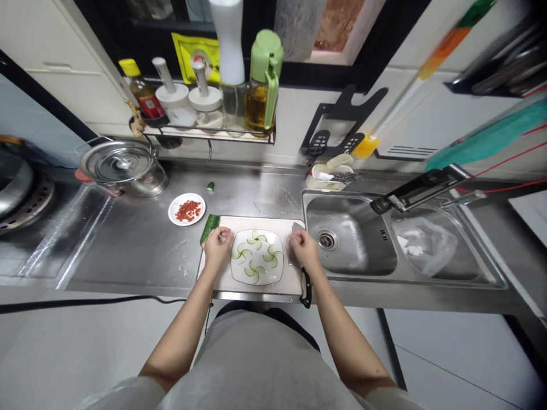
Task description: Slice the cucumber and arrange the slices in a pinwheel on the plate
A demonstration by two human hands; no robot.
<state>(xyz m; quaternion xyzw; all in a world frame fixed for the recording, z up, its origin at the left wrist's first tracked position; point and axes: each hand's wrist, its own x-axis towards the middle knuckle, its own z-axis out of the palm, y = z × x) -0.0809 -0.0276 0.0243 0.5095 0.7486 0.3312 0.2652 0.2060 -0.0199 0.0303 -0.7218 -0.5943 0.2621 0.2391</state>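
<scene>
A white square plate (257,279) with a dark rim rests on a pale cutting board (222,280). Thin cucumber slices (270,256) are arranged on it in several pinwheels, and a red speck shows in the far one. Beside the plate's left edge, my left hand (217,246) has its fingers pinched together; anything between them is too small to make out. My right hand (305,248) is curled at the plate's right side, over a knife (306,289) whose blade it partly hides. A cucumber piece (209,229) lies just beyond my left hand.
A small white dish (187,209) of red berry-like pieces and a cucumber end (210,186) lie at the back left, near a lidded steel pot (145,177). To the right is a steel sink (350,228) with a faucet. A shelf of bottles (260,85) hangs above the counter.
</scene>
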